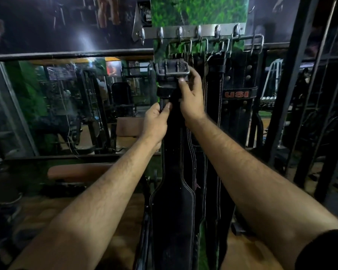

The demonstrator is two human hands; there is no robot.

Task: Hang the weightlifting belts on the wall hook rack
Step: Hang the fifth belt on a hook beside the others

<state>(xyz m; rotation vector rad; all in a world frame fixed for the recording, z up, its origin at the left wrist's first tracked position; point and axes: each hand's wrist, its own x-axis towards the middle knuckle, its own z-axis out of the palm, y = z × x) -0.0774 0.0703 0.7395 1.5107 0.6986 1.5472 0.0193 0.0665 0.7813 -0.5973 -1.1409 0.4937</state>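
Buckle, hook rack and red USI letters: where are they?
buckle [172, 70], head view, on its metal frame
hook rack [191, 30], head view, on its flat steel bar
red USI letters [236, 94], head view, on the middle letter

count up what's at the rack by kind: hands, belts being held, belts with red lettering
hands: 2 (left, right)
belt being held: 1
belt with red USI lettering: 1
total: 4
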